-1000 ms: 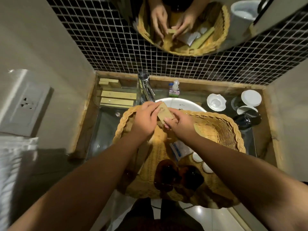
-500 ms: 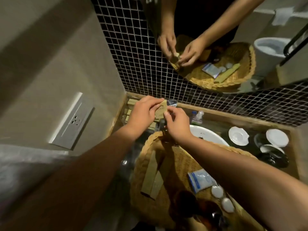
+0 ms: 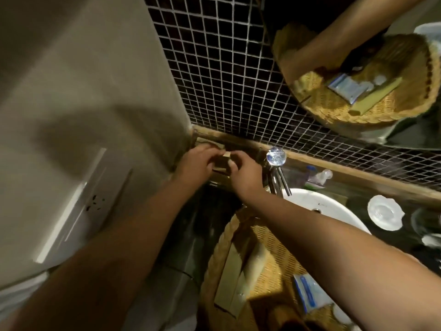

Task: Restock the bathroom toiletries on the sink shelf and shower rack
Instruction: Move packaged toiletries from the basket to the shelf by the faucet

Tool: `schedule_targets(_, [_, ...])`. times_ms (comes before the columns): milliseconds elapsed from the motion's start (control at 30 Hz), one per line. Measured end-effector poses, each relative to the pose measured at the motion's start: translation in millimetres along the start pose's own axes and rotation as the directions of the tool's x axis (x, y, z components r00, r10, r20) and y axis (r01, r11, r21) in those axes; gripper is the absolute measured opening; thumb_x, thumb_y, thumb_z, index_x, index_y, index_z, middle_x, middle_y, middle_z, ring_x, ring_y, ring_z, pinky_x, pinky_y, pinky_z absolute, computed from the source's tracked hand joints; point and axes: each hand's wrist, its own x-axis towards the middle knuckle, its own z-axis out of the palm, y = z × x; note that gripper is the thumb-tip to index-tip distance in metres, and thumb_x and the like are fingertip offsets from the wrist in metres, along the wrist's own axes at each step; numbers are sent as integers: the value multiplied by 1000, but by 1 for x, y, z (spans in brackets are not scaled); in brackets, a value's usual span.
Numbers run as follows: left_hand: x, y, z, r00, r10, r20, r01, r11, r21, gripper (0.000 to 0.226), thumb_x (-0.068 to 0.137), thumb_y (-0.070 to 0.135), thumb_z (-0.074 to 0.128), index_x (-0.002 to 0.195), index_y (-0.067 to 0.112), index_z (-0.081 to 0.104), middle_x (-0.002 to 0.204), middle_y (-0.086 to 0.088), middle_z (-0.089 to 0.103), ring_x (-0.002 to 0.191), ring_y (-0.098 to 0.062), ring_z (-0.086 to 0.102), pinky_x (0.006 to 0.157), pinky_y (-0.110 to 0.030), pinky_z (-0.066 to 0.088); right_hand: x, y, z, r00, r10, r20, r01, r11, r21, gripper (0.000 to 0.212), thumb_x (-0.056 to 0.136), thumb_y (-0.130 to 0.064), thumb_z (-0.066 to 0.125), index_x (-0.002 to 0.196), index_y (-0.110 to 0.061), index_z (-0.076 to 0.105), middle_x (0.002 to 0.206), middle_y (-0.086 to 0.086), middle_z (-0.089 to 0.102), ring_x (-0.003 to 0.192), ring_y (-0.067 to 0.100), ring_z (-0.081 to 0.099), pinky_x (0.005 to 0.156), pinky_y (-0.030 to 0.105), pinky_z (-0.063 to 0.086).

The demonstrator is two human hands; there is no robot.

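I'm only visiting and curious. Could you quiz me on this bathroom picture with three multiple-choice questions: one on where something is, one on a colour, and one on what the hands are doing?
1. Where is the small box?
A) in the basket
B) at the back left corner of the counter, left of the tap
C) in the basin

2. What colour are the wall tiles?
A) white
B) green
C) black

3. How is the box held?
A) by the left hand and the right hand together
B) by one hand only
C) by no hand; it lies loose

Answers:
1 B: the box is up in the corner beside the tap.
2 C: the tiles are dark squares with pale grout lines.
3 A: fingers of both hands close on the box.
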Motion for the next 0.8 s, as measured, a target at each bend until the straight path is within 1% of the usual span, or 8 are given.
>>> schedule_targets(100, [8, -4, 13, 997, -74, 13, 74, 997, -2, 36, 89, 5, 64, 122, 17, 69, 123, -10, 65, 113, -27, 59, 99, -36, 47, 19, 5, 8, 999, 35, 27, -35, 999, -23, 21, 97, -23, 61, 117, -17, 62, 101, -1, 69, 94, 14, 66, 87, 37, 57])
schedule_targets(200, [14, -7, 24, 985, -167, 51, 167, 986, 4, 36, 93, 10, 59, 128, 15, 66, 125, -18, 61, 114, -37, 57, 98, -39, 46, 38, 10, 13, 997, 61, 46, -54, 989, -136, 25, 95, -16, 62, 119, -12, 63, 108, 8, 70, 100, 24, 66, 89, 32, 54])
schedule_targets(267, [17, -8, 27, 962, -244, 122, 237, 969, 68, 40, 96, 13, 53, 134, 18, 60, 131, -17, 57, 117, -38, 54, 97, -38, 46, 49, 14, 16, 994, 63, 88, -38, 964, -262, 33, 93, -7, 58, 126, -8, 59, 115, 15, 67, 104, 30, 65, 92, 32, 51])
schedule_targets(367, [19, -7, 28, 950, -269, 156, 241, 954, 176, 49, 97, 16, 49, 145, 21, 47, 146, -15, 46, 131, -36, 45, 104, -37, 40, 65, 15, 23, 990, 63, 130, -16, 942, -335, 37, 98, -5, 51, 134, -8, 53, 129, 17, 60, 116, 33, 59, 102, 38, 45])
schedule_targets(467, [13, -14, 33, 952, -259, 163, 209, 939, 272, 65, 93, 20, 52, 154, 28, 32, 153, -15, 38, 135, -36, 41, 109, -37, 35, 73, 15, 32, 986, 45, 161, 25, 914, -406, 34, 103, -15, 47, 137, -11, 52, 136, 16, 56, 121, 30, 56, 105, 36, 41])
schedule_targets(567, [9, -28, 45, 942, -275, 195, 187, 907, 378, 74, 90, 26, 55, 157, 28, 22, 158, -13, 31, 140, -33, 37, 113, -37, 30, 72, 15, 38, 982, 42, 185, 41, 905, -423, 29, 104, -19, 47, 131, -15, 55, 125, 12, 62, 108, 28, 62, 95, 38, 48])
schedule_targets(700, [7, -35, 56, 931, -279, 237, 155, 887, 435, 86, 89, 28, 58, 158, 29, 7, 165, -9, 9, 146, -33, 23, 117, -42, 23, 60, 14, 34, 976, -1, 218, 88, 917, -389, 34, 97, -8, 54, 131, -10, 55, 123, 16, 62, 109, 33, 60, 96, 37, 47])
schedule_targets(800, [10, -33, 54, 922, -302, 243, 165, 874, 458, 82, 90, 31, 58, 157, 31, 11, 163, -9, 15, 144, -34, 26, 116, -43, 25, 48, 16, 26, 972, 42, 229, 80, 865, -495, 29, 90, -14, 60, 118, -8, 63, 106, 17, 67, 97, 35, 66, 83, 39, 56])
